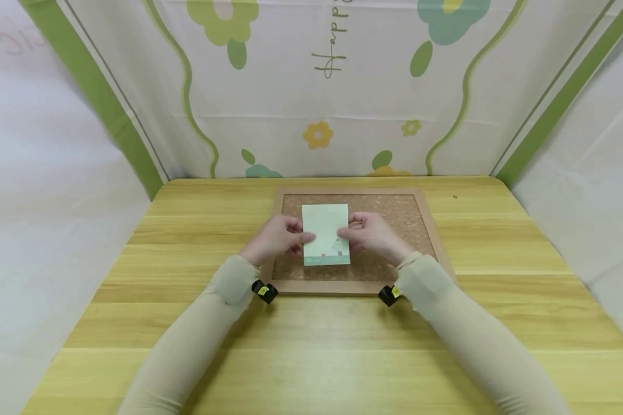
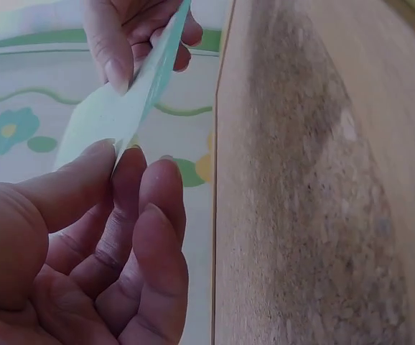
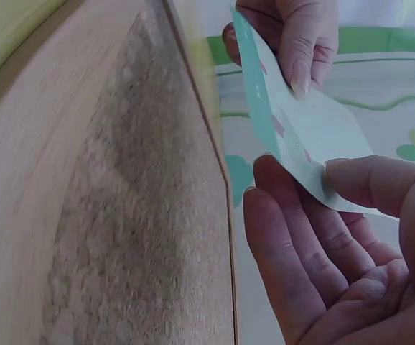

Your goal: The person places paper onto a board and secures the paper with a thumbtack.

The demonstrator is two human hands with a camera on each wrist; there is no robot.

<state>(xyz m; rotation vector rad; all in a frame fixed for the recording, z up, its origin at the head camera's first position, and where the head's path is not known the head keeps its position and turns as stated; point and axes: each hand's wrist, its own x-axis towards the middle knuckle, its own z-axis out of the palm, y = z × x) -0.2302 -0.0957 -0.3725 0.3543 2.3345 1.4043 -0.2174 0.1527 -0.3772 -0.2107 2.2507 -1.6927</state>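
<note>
A pale green sheet of notepaper point(image 1: 325, 227) is held up above a cork board point(image 1: 389, 230), with a darker green band along its near edge and small pink marks at the lower right. My left hand point(image 1: 280, 235) pinches its left edge between thumb and fingers. At the opposite edge my right hand point(image 1: 371, 235) does the same. In the left wrist view the paper point(image 2: 100, 122) appears nearly edge-on and slightly bent. The right wrist view shows the printed face of the paper point(image 3: 315, 133) and the thumb pressing on it.
The cork board has a light wooden frame point(image 1: 332, 287) and lies on a wood-grain table point(image 1: 322, 357). Behind the table hangs a white cloth point(image 1: 374, 98) printed with flowers. A small dark speck point(image 1: 454, 197) is on the table at the back right.
</note>
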